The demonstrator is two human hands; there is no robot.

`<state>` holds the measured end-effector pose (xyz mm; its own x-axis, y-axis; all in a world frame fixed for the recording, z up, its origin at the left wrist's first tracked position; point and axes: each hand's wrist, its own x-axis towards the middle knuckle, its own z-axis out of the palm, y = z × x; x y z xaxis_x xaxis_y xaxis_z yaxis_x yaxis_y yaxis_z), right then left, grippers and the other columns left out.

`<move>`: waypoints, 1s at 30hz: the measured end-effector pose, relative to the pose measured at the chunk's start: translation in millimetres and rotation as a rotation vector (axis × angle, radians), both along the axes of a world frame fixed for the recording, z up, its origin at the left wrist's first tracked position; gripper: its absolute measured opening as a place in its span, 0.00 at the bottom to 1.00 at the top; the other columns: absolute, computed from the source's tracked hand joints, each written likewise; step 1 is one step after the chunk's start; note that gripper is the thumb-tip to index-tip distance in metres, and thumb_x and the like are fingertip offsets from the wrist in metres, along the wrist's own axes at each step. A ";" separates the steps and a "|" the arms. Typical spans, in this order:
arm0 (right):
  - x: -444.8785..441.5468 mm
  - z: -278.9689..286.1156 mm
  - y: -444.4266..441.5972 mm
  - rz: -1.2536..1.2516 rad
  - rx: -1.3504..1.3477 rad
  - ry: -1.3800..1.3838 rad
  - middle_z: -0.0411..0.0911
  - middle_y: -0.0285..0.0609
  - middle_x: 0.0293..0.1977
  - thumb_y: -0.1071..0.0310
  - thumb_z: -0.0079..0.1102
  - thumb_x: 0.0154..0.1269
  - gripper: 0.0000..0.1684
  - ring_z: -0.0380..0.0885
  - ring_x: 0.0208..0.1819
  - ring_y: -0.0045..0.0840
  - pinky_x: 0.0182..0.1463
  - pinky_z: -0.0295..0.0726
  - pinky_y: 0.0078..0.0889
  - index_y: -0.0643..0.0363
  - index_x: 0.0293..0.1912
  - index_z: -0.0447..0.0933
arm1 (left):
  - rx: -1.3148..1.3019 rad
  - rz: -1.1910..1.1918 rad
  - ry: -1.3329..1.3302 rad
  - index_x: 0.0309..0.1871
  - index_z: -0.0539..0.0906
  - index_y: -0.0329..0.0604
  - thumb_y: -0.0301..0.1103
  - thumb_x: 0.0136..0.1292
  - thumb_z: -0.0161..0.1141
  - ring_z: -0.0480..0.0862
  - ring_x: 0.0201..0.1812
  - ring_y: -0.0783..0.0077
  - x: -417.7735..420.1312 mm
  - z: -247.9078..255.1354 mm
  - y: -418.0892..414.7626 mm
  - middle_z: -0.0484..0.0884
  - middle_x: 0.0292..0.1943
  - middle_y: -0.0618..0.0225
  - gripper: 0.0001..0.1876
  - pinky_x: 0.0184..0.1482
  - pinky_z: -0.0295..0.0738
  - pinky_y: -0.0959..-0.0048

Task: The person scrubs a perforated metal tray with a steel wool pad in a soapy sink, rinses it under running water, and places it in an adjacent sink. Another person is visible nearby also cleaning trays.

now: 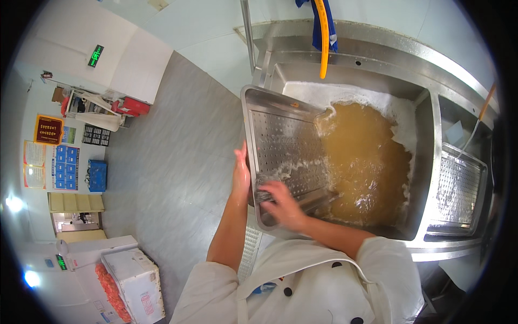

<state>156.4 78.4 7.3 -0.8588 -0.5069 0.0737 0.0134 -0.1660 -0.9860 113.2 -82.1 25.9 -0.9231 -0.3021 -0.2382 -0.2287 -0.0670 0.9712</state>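
A perforated stainless steel tray (283,133) leans over the left side of the sink, its far end dipped in cloudy brown water (360,158). Along the tray's outer left edge, my left hand (241,172) supports it from outside, fingers partly hidden by the rim. My right hand (283,202), blurred, presses a grey metal scouring pad (264,188) against the inside of the tray near that same rim. Suds run across the holes, and a small orange-brown scrap (294,105) sticks to the upper side wall.
White foam (307,90) rings the water in the steel sink (423,162). A yellow hose (323,44) hangs above it beside a blue cloth (332,32). The right basin holds another perforated tray (457,190). Grey floor (170,162) spreads left, with a white chest (133,283) lower left.
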 end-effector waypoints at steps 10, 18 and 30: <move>-190.4 27.9 -93.8 -0.293 0.101 0.394 0.62 0.56 0.62 0.62 0.48 0.68 0.19 0.60 0.63 0.48 0.66 0.57 0.45 0.62 0.54 0.72 | 0.125 -0.148 0.097 0.71 0.53 0.36 0.31 0.60 0.52 0.60 0.69 0.67 0.3 6.1 8.5 0.60 0.68 0.61 0.36 0.68 0.52 0.69; -5.0 -13.3 -17.0 0.237 -0.160 0.496 0.67 0.45 0.60 0.66 0.52 0.64 0.15 0.67 0.55 0.38 0.59 0.65 0.41 0.51 0.49 0.79 | 0.195 -0.049 0.148 0.72 0.54 0.39 0.55 0.70 0.39 0.72 0.52 0.73 3.7 -29.8 -23.6 0.70 0.58 0.65 0.35 0.54 0.68 0.75; -28.2 -239.9 232.8 0.642 1.404 0.230 0.75 0.48 0.49 0.61 0.55 0.56 0.14 0.74 0.52 0.40 0.53 0.76 0.41 0.49 0.43 0.80 | 0.115 0.030 -0.030 0.72 0.54 0.43 0.19 0.45 0.50 0.73 0.55 0.64 -6.4 12.1 -7.8 0.69 0.59 0.58 0.44 0.52 0.74 0.67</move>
<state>128.2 311.2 -232.7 -0.5166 -0.5433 -0.6618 -0.4489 0.8300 -0.3310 106.9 -89.8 38.0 -0.9060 -0.2983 -0.3004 -0.2538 -0.1851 0.9494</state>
